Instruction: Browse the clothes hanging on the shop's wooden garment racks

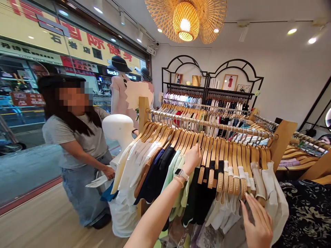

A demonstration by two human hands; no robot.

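My left hand (193, 158), with a watch on its wrist, reaches into the middle of a row of wooden hangers. Its fingers are closed on a wooden hanger (204, 151), though the fingertips are partly hidden. Left of it hang light green tops (172, 172), and dark garments (198, 196) hang below. My right hand (258, 220) is open at the lower right, thumb and fingers apart, in front of white tops (271, 193). White strappy garments (226, 210) hang to its left. Whether its fingertips touch any cloth, I cannot tell.
The hangers hang from a wooden rail (207, 122) with a thick end post (284, 141). At the left, a person (80, 137) stands beside a white mannequin (117, 127). More clothes racks (181, 100) fill the back. Dark patterned fabric (305, 210) lies at the right.
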